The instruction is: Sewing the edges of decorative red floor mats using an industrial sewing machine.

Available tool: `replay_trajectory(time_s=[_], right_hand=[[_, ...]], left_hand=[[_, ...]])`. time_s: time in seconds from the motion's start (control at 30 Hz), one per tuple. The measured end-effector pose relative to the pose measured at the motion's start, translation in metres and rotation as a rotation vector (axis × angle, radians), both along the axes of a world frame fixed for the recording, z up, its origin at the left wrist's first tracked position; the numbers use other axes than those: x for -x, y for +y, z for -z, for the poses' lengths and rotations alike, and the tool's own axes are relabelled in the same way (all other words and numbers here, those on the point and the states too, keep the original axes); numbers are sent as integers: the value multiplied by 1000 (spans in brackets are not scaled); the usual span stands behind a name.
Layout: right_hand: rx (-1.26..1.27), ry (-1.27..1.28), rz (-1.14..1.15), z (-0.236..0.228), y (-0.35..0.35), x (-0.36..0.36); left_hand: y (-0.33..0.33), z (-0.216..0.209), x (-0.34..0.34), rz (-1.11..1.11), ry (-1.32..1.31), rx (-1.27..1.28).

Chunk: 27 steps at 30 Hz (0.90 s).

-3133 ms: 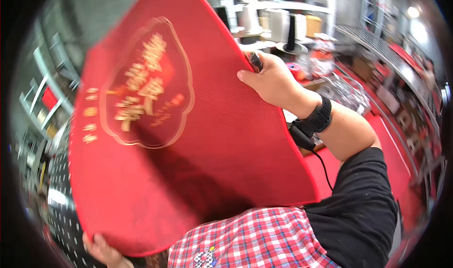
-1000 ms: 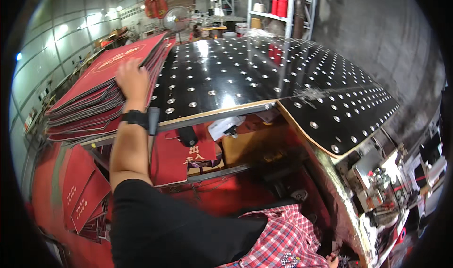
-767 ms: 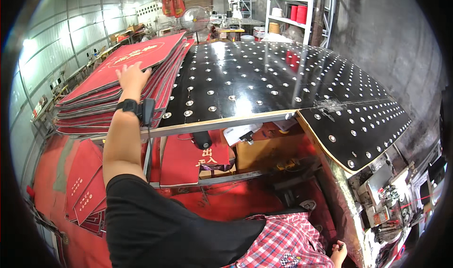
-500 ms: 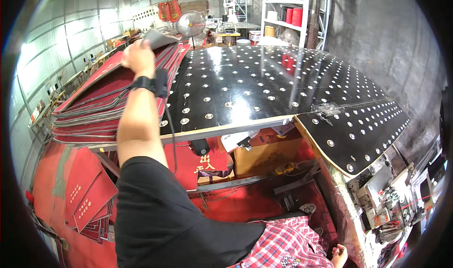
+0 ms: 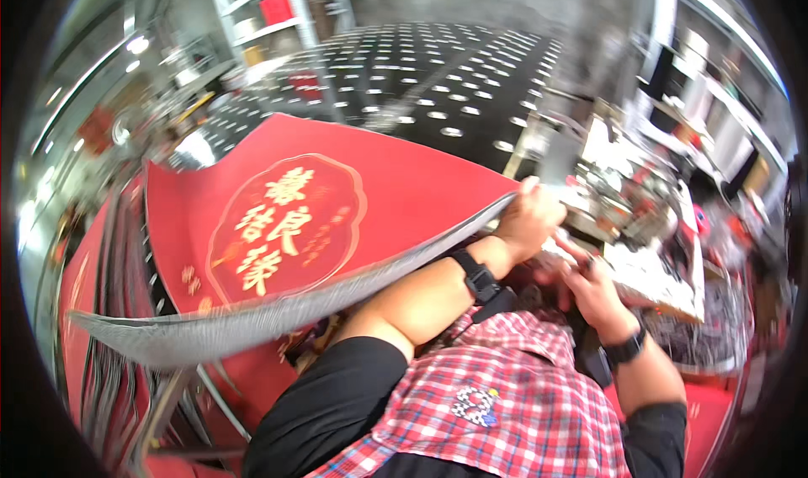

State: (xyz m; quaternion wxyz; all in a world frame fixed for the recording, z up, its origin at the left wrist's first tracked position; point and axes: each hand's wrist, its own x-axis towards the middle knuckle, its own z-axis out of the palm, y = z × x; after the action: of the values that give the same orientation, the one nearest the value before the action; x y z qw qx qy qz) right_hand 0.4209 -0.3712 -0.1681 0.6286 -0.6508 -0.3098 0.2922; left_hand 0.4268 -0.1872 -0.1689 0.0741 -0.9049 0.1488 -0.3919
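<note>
My left hand (image 5: 532,217) is closed on the corner of a red floor mat (image 5: 391,171) with gold characters in a rounded outline and a grey edge. The mat stretches away to the left, slightly curled, above the near side of the black table. My left forearm runs along below its near edge. Close beside, my right hand (image 5: 593,293) is raised with its fingers apart, somewhat blurred, and nothing shows in it. At the far left stands a stack of similar mats (image 5: 118,234), their grey edges toward me.
A black table (image 5: 412,66) studded with metal balls spreads out beyond the mat. Right of my hands is a sewing machine (image 5: 619,171), blurred. A white shelf rack (image 5: 261,36) with red thread cones (image 5: 276,7) stands at the back.
My left hand has drawn a mat from the stack across to the right. My right hand has come up from the lower edge. The view has turned right.
</note>
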Motion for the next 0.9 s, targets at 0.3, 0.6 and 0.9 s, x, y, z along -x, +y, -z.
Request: replay_trajectory(time_s=[0.3, 0.6, 0.9], right_hand=[[-56, 490, 122, -1, 64, -17], [-324, 499, 478, 51, 72, -44], [-524, 575, 639, 80, 45, -65]], left_hand=[[22, 144, 47, 295, 903, 619], [181, 104, 255, -354, 902, 1078], [211, -25, 391, -644, -127, 1590]])
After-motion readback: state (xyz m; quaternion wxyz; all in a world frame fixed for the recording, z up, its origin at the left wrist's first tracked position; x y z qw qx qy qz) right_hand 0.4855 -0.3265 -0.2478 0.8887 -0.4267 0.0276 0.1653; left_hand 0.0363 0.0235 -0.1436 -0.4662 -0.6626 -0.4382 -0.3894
